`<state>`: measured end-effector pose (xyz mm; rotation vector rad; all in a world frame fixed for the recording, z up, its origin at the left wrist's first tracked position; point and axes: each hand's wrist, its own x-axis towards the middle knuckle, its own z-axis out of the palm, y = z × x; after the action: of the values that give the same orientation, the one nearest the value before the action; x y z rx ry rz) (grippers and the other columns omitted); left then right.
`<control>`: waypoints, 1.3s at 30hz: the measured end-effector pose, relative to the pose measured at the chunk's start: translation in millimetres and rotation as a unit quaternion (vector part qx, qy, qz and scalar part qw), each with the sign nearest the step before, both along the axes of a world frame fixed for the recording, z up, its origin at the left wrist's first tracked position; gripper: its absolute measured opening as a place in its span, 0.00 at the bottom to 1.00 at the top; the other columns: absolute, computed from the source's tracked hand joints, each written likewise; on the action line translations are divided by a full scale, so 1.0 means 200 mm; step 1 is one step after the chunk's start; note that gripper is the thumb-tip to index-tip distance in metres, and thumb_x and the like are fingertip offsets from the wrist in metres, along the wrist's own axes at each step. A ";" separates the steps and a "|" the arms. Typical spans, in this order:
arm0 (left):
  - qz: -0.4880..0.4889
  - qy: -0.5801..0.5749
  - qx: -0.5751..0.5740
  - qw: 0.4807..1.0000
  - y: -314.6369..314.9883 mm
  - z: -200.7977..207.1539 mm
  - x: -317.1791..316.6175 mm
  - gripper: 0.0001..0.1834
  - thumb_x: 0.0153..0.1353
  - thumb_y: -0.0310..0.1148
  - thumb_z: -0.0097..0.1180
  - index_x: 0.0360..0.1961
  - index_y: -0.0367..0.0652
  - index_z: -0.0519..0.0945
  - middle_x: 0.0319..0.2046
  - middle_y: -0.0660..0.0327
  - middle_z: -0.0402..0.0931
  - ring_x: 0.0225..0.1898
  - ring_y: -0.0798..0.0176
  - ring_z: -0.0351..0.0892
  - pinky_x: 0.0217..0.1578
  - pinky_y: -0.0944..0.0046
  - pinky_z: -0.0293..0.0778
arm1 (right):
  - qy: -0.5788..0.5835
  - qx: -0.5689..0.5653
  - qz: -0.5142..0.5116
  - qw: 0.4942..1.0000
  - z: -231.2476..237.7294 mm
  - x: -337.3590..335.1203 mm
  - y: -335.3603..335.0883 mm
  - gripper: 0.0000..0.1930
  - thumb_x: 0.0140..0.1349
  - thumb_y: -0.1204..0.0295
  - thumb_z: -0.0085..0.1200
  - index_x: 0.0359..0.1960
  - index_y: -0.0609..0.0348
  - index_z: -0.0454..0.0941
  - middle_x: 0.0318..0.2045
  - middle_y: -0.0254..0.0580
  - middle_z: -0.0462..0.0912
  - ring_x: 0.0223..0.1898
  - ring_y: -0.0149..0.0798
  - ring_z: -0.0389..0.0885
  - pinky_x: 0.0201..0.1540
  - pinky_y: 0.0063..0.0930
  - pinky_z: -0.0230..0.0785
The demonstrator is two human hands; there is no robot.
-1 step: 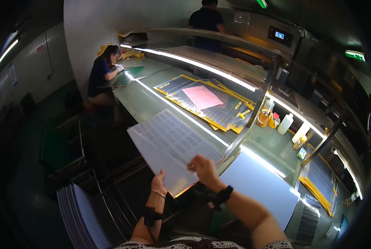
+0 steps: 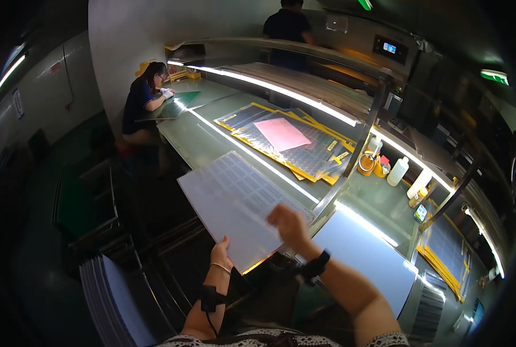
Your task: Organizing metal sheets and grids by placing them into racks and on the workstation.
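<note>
A pale, thin rectangular panel [image 2: 229, 199] with rows of small printed marks lies tilted before me, its far part over the table's front edge. My left hand [image 2: 221, 254] grips its near left edge, thumb on top and the other fingers hidden underneath. Over the panel's right part hovers my right hand [image 2: 290, 226], blurred by motion with its fingers seemingly curled. Whether it holds anything or touches the surface cannot be made out. A dark band with a small device sits on each wrist.
Yellow-edged dark sheets [image 2: 292, 147] bear a pink sheet [image 2: 282, 134] on the table. Bottles [image 2: 398, 172] and tape rolls [image 2: 366, 164] stand at right, beyond a blue-white panel [image 2: 356, 257]. Upright panels [image 2: 110, 301] stand lower left. A co-worker [image 2: 142, 104] sits at far left; another person [image 2: 287, 34] stands behind.
My right hand has shifted slightly up and to the right over the panel. The left hand and the panel stay almost where they were.
</note>
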<state>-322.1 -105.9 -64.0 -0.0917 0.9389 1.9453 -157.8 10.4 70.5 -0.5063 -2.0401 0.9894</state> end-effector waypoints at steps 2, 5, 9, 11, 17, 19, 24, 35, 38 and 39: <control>-0.006 0.004 -0.047 0.999 -0.01 0.06 0.01 0.18 0.63 0.32 0.46 0.51 0.32 0.67 0.46 0.52 0.71 0.46 0.53 0.73 0.49 0.54 0.70 | 0.016 0.211 -0.127 0.969 0.33 0.08 0.12 0.10 0.52 0.84 0.37 0.27 0.63 0.74 0.24 0.43 0.78 0.29 0.38 0.78 0.35 0.28 0.70; 0.017 0.014 -0.056 0.998 -0.08 0.08 -0.06 0.16 0.62 0.31 0.48 0.49 0.33 0.69 0.44 0.53 0.72 0.44 0.54 0.74 0.48 0.54 0.71 | 0.066 0.302 -0.158 0.938 0.80 0.33 0.09 0.09 0.55 0.86 0.42 0.32 0.64 0.75 0.32 0.41 0.78 0.37 0.33 0.76 0.42 0.26 0.68; 0.107 0.103 -0.008 0.989 -0.38 0.13 -0.22 0.14 0.60 0.29 0.50 0.47 0.38 0.72 0.41 0.58 0.75 0.41 0.58 0.76 0.44 0.58 0.72 | 0.058 0.406 -0.277 0.869 0.95 0.75 -0.01 0.08 0.53 0.86 0.50 0.34 0.63 0.76 0.33 0.37 0.76 0.38 0.33 0.72 0.42 0.24 0.65; 0.130 0.125 0.003 0.984 -0.46 0.26 -0.23 0.14 0.58 0.29 0.53 0.46 0.39 0.72 0.40 0.59 0.75 0.41 0.60 0.75 0.45 0.60 0.72 | -0.033 0.328 -0.461 0.824 0.90 1.22 -0.02 0.09 0.60 0.78 0.47 0.41 0.63 0.76 0.28 0.38 0.77 0.31 0.31 0.75 0.37 0.23 0.68; 0.220 0.373 -0.179 0.883 -0.98 0.22 -0.39 0.14 0.58 0.28 0.52 0.44 0.32 0.73 0.39 0.57 0.76 0.39 0.62 0.75 0.43 0.65 0.70 | -0.028 0.018 -0.537 0.843 0.44 2.03 -0.30 0.16 0.65 0.63 0.37 0.36 0.62 0.74 0.31 0.44 0.74 0.36 0.38 0.74 0.41 0.30 0.68; 0.207 0.517 -0.327 0.763 -1.04 0.17 -0.41 0.13 0.57 0.27 0.52 0.41 0.30 0.74 0.36 0.53 0.78 0.36 0.60 0.78 0.39 0.63 0.71 | 0.178 -0.119 -0.408 0.888 0.19 2.11 -0.49 0.13 0.65 0.66 0.37 0.40 0.61 0.72 0.31 0.46 0.74 0.39 0.41 0.74 0.47 0.34 0.69; 0.229 0.546 -0.472 0.653 -1.04 -0.19 -0.38 0.13 0.53 0.28 0.53 0.38 0.32 0.75 0.31 0.43 0.78 0.34 0.45 0.79 0.35 0.57 0.72 | -0.336 -0.085 -0.454 0.821 -0.15 2.37 -0.78 0.15 0.61 0.75 0.47 0.50 0.60 0.72 0.33 0.37 0.79 0.34 0.32 0.75 0.33 0.22 0.68; 0.170 0.469 -0.548 0.671 -0.75 -0.73 -0.16 0.12 0.49 0.26 0.54 0.37 0.35 0.75 0.29 0.41 0.76 0.36 0.38 0.75 0.36 0.48 0.70 | -0.056 -0.465 -0.428 0.773 -0.28 2.43 -0.73 0.13 0.62 0.76 0.46 0.48 0.58 0.66 0.28 0.41 0.73 0.25 0.34 0.71 0.28 0.23 0.66; 0.168 0.487 -0.557 0.652 -0.69 -0.87 -0.10 0.18 0.49 0.25 0.53 0.45 0.38 0.75 0.32 0.41 0.76 0.37 0.39 0.76 0.37 0.50 0.72 | -0.115 -0.415 -0.456 0.779 -0.27 2.38 -0.69 0.11 0.62 0.76 0.46 0.47 0.60 0.66 0.28 0.42 0.72 0.25 0.35 0.72 0.29 0.24 0.68; 0.145 0.465 -0.560 0.670 -0.68 -0.92 -0.08 0.20 0.50 0.25 0.52 0.48 0.39 0.74 0.33 0.40 0.76 0.37 0.39 0.76 0.37 0.50 0.72 | -0.152 -0.378 -0.480 0.777 -0.25 2.34 -0.68 0.11 0.62 0.76 0.46 0.47 0.60 0.66 0.28 0.42 0.72 0.25 0.34 0.71 0.29 0.24 0.68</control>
<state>-338.2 -242.5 -247.3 0.0807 2.8710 1.2661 309.6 -125.9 19.9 -1.9961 -1.1774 1.0275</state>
